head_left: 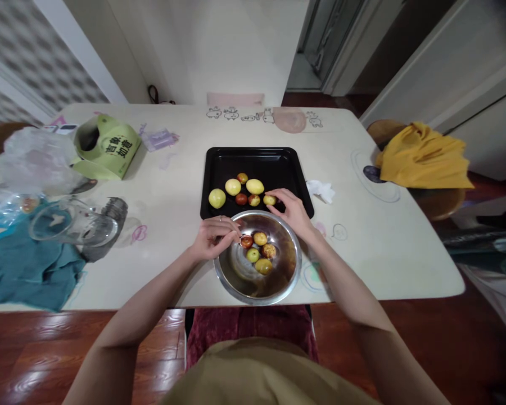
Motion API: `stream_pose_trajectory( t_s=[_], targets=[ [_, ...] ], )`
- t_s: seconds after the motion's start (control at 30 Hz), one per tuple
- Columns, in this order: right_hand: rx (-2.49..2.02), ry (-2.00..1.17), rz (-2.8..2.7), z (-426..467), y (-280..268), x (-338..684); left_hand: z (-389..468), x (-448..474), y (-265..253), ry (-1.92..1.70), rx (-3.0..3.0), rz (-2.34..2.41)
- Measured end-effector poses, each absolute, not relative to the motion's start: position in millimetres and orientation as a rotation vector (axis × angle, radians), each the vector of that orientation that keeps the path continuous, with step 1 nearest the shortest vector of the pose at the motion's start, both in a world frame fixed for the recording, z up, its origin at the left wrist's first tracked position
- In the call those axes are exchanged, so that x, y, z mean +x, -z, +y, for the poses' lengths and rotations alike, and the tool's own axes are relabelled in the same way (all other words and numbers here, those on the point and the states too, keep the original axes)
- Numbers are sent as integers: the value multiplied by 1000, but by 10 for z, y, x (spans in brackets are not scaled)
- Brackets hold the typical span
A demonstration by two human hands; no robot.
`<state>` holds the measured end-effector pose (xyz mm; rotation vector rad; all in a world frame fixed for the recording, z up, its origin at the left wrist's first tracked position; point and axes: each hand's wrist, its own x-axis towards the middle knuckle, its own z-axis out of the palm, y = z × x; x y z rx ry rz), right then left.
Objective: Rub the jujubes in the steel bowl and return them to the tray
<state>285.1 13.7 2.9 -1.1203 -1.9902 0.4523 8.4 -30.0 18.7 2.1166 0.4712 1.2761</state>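
My right hand (293, 211) reaches over the near right part of the black baking tray (253, 157), thumb and fingers closed round a yellow-green jujube (270, 199). Over the left rim of the steel bowl (293, 275), my left hand (217, 236) pinches at a red-brown jujube (246, 242) with its fingertips. Several more jujubes lie in the bowl, among them a speckled one (269, 251) and a green one (252, 256). On the tray sit larger pale yellow-green fruits (217, 198) and smaller jujubes, including a dark red one (241, 199).
A crumpled tissue (321, 191) lies right of the tray. Leftward are a glass jar (82, 225) on its side, a teal cloth (29, 270), a green paper carton (112, 146) and a plastic bag (37, 160). Yellow cloth (425, 157) hangs over a chair at the right.
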Motion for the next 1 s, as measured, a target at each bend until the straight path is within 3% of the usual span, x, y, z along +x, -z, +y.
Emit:
stream_pose_trajectory(
  t_s=[0.23, 0.57, 1.0],
  targets=[
    [-1085, -306, -1842, -148, -357, 2804, -300, 91, -170, -1262, 2126, 492],
    [-607, -740, -2411, -590, -428, 2463, -318, 100, -173, -1394, 2125, 546],
    [-587, -538, -2720, -606, -285, 2343, -310, 97, -174, -1377, 2147, 541]
  ],
)
